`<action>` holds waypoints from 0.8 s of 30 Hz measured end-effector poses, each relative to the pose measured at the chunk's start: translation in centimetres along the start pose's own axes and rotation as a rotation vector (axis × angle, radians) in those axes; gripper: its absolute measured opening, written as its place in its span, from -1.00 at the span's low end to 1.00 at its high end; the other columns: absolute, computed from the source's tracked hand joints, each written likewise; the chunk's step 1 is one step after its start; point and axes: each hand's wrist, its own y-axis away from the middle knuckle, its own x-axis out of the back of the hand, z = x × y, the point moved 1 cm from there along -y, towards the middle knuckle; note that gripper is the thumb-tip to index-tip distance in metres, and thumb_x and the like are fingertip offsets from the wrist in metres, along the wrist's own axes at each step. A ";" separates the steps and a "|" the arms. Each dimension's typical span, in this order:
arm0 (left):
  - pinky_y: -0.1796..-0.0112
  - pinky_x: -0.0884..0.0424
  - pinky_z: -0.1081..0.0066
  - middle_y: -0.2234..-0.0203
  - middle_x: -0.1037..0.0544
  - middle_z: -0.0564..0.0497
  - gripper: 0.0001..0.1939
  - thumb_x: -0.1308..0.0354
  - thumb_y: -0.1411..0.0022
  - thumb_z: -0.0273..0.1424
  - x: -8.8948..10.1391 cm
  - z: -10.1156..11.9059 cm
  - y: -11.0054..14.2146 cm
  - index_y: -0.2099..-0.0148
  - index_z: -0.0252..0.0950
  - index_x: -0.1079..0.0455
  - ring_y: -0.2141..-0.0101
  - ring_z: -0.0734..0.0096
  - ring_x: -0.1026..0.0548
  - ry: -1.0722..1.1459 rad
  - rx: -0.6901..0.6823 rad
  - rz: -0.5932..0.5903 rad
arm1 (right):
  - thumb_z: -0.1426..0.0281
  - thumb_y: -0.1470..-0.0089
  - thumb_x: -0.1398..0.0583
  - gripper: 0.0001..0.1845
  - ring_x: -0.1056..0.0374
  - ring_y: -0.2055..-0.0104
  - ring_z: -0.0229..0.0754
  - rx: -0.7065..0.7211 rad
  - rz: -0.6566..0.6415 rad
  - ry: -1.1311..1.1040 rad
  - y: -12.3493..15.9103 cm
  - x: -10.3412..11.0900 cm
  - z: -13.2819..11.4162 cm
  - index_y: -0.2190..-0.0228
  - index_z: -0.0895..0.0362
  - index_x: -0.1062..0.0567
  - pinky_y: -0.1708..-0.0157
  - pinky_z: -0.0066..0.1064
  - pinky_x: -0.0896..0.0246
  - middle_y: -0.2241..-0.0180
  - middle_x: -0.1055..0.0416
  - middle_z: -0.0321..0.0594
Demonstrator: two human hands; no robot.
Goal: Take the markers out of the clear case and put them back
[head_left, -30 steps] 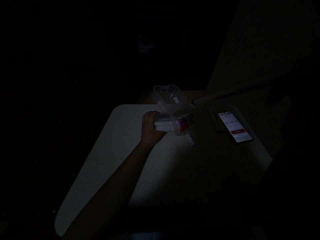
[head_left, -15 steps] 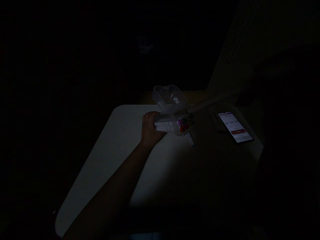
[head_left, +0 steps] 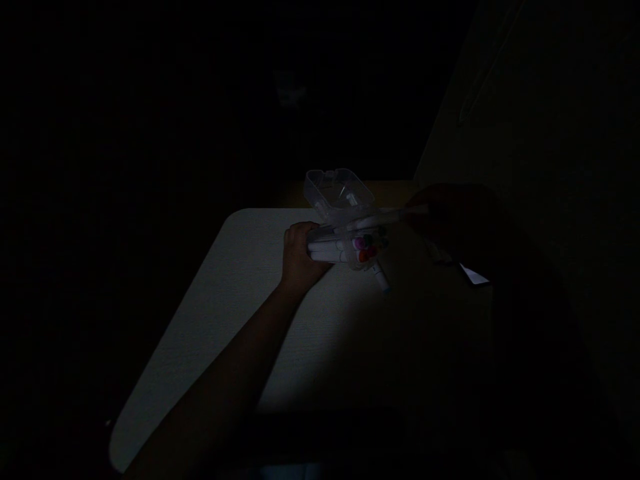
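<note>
The scene is very dark. My left hand [head_left: 299,257] is closed around the left end of a clear plastic case [head_left: 345,243] lying on a white table [head_left: 225,300]. The case's lid [head_left: 337,190] stands open behind it. White markers with coloured caps [head_left: 367,247] lie inside, and one marker [head_left: 381,277] sticks out at the lower right. My right hand [head_left: 450,217] is a dark shape to the right of the case, closed on a white marker [head_left: 400,213] whose tip points into the case.
A phone [head_left: 475,275] lies on the table at the right, mostly covered by my right arm. The table's left edge runs diagonally toward the lower left. Everything beyond the table is black.
My right hand has come in from the right with the white marker, bringing its tip to the case and covering the lit phone screen. My left hand has stayed put.
</note>
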 end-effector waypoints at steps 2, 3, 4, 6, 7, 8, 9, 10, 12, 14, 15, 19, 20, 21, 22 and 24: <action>0.02 -0.49 0.13 0.05 -0.53 -0.05 -0.27 -0.47 0.13 -0.45 0.2 -0.1 -0.1 -0.11 -0.16 -0.33 0.04 0.08 -0.53 -0.001 -0.015 0.016 | 0.34 -0.31 -0.18 -0.74 -0.51 0.15 -0.12 -0.022 -0.072 0.022 -0.4 -0.6 -0.8 0.16 0.13 -0.67 0.13 -0.34 -0.36 0.19 -0.61 -0.12; 0.03 -0.48 0.14 0.05 -0.53 -0.04 -0.26 -0.48 0.14 -0.45 0.3 -0.1 -0.2 -0.12 -0.15 -0.33 0.04 0.08 -0.52 -0.003 -0.019 0.019 | 0.36 -0.33 -0.15 -0.72 -0.51 0.13 -0.11 -0.036 -0.099 0.040 -0.6 -0.9 -1.3 0.14 0.13 -0.68 0.12 -0.33 -0.35 0.16 -0.61 -0.11; 0.04 -0.48 0.14 0.05 -0.53 -0.04 -0.25 -0.49 0.15 -0.44 0.3 -0.2 -0.3 -0.12 -0.15 -0.33 0.04 0.08 -0.52 -0.006 -0.023 0.020 | 0.38 -0.35 -0.13 -0.69 -0.51 0.11 -0.11 -0.047 -0.121 0.058 -0.7 -1.2 -1.7 0.10 0.13 -0.68 0.11 -0.33 -0.34 0.13 -0.62 -0.10; 0.05 -0.48 0.15 0.06 -0.53 -0.04 -0.24 -0.50 0.16 -0.44 0.4 -0.2 -0.4 -0.12 -0.15 -0.32 0.05 0.08 -0.52 -0.015 -0.037 0.028 | 0.40 -0.37 -0.10 -0.65 -0.52 0.10 -0.10 -0.064 -0.149 0.090 -0.9 -1.7 -2.4 0.05 0.13 -0.68 0.09 -0.32 -0.33 0.09 -0.63 -0.10; 0.06 -0.47 0.16 0.06 -0.53 -0.04 -0.23 -0.50 0.16 -0.45 0.5 -0.2 -0.5 -0.12 -0.15 -0.32 0.06 0.09 -0.52 -0.017 -0.050 0.037 | 0.40 -0.38 -0.09 -0.64 -0.52 0.09 -0.10 -0.070 -0.157 0.100 -0.9 -2.0 -2.7 0.04 0.14 -0.67 0.08 -0.32 -0.33 0.08 -0.63 -0.10; 0.07 -0.47 0.17 0.07 -0.53 -0.03 -0.22 -0.50 0.16 -0.46 0.5 0.0 -0.5 -0.12 -0.15 -0.31 0.06 0.10 -0.52 -0.017 -0.064 0.047 | 0.40 -0.38 -0.10 -0.65 -0.53 0.09 -0.09 -0.075 -0.159 0.107 -0.9 -2.2 -2.8 0.04 0.14 -0.67 0.08 -0.32 -0.33 0.09 -0.63 -0.10; 0.07 -0.47 0.17 0.07 -0.53 -0.03 -0.22 -0.50 0.16 -0.46 0.6 0.2 -0.5 -0.13 -0.14 -0.31 0.06 0.10 -0.52 -0.015 -0.073 0.054 | 0.39 -0.37 -0.11 -0.66 -0.53 0.08 -0.08 -0.082 -0.152 0.113 -0.9 -2.3 -2.9 0.04 0.14 -0.68 0.07 -0.31 -0.34 0.09 -0.63 -0.09; 0.07 -0.48 0.17 0.07 -0.53 -0.03 -0.22 -0.49 0.16 -0.47 0.6 0.4 -0.5 -0.13 -0.14 -0.31 0.07 0.10 -0.52 -0.017 -0.075 0.058 | 0.39 -0.37 -0.13 -0.67 -0.54 0.08 -0.07 -0.092 -0.139 0.117 -0.9 -2.5 -3.0 0.06 0.15 -0.68 0.06 -0.30 -0.35 0.09 -0.63 -0.09; 0.07 -0.48 0.16 0.07 -0.53 -0.03 -0.23 -0.48 0.17 -0.48 0.7 0.8 -0.5 -0.12 -0.14 -0.31 0.07 0.10 -0.52 -0.023 -0.067 0.048 | 0.38 -0.34 -0.17 -0.71 -0.55 0.07 -0.06 -0.114 -0.105 0.114 -0.8 -2.6 -3.0 0.10 0.16 -0.69 0.04 -0.29 -0.37 0.09 -0.63 -0.07; 0.07 -0.48 0.15 0.08 -0.53 -0.03 -0.24 -0.48 0.17 -0.48 0.8 1.0 -0.6 -0.11 -0.14 -0.30 0.07 0.09 -0.52 -0.029 -0.066 0.038 | 0.39 -0.31 -0.21 -0.75 -0.55 0.06 -0.06 -0.127 -0.083 0.091 -0.9 -2.7 -2.9 0.13 0.17 -0.70 0.02 -0.29 -0.39 0.10 -0.64 -0.07; 0.07 -0.48 0.15 0.08 -0.53 -0.03 -0.25 -0.48 0.16 -0.47 0.8 1.1 -0.6 -0.10 -0.14 -0.30 0.07 0.09 -0.52 -0.031 -0.072 0.039 | 0.40 -0.29 -0.23 -0.76 -0.56 0.06 -0.06 -0.130 -0.078 0.078 -0.9 -2.8 -2.9 0.14 0.18 -0.70 0.01 -0.29 -0.40 0.10 -0.64 -0.07; 0.07 -0.46 0.16 0.08 -0.52 -0.03 -0.26 -0.47 0.13 -0.45 0.8 1.0 -0.7 -0.12 -0.15 -0.30 0.07 0.10 -0.52 -0.009 -0.097 0.049 | 0.40 -0.28 -0.25 -0.78 -0.57 0.03 -0.07 -0.130 -0.062 0.047 -1.0 -2.9 -3.0 0.15 0.18 -0.71 -0.08 -0.25 -0.40 0.07 -0.64 -0.07; 0.07 -0.46 0.16 0.08 -0.52 -0.03 -0.26 -0.47 0.13 -0.45 0.8 1.0 -0.7 -0.12 -0.15 -0.30 0.07 0.10 -0.51 0.001 -0.096 0.046 | 0.40 -0.28 -0.26 -0.78 -0.57 0.02 -0.06 -0.134 -0.058 0.043 -1.0 -2.9 -3.1 0.15 0.18 -0.71 -0.10 -0.23 -0.41 0.06 -0.64 -0.07; 0.07 -0.46 0.16 0.07 -0.52 -0.03 -0.27 -0.46 0.13 -0.45 0.8 1.0 -0.6 -0.12 -0.15 -0.31 0.07 0.10 -0.51 0.011 -0.092 0.044 | 0.40 -0.28 -0.26 -0.78 -0.57 0.01 -0.06 -0.138 -0.056 0.040 -1.0 -2.8 -3.2 0.14 0.18 -0.71 -0.12 -0.22 -0.41 0.05 -0.64 -0.07; 0.07 -0.46 0.16 0.07 -0.52 -0.03 -0.27 -0.46 0.12 -0.45 0.8 1.0 -0.6 -0.12 -0.15 -0.31 0.07 0.10 -0.51 0.016 -0.083 0.045 | 0.41 -0.27 -0.26 -0.78 -0.57 0.00 -0.05 -0.143 -0.058 0.036 -0.9 -2.8 -3.2 0.13 0.18 -0.72 -0.13 -0.21 -0.41 0.05 -0.64 -0.07; 0.05 -0.47 0.15 0.07 -0.51 -0.03 -0.29 -0.46 0.11 -0.43 0.8 0.9 -0.3 -0.11 -0.15 -0.31 0.06 0.10 -0.51 0.010 -0.054 0.041 | 0.44 -0.26 -0.27 -0.77 -0.57 -0.03 -0.05 -0.149 -0.062 0.021 -0.8 -2.6 -3.1 0.11 0.17 -0.72 -0.15 -0.22 -0.42 0.04 -0.64 -0.08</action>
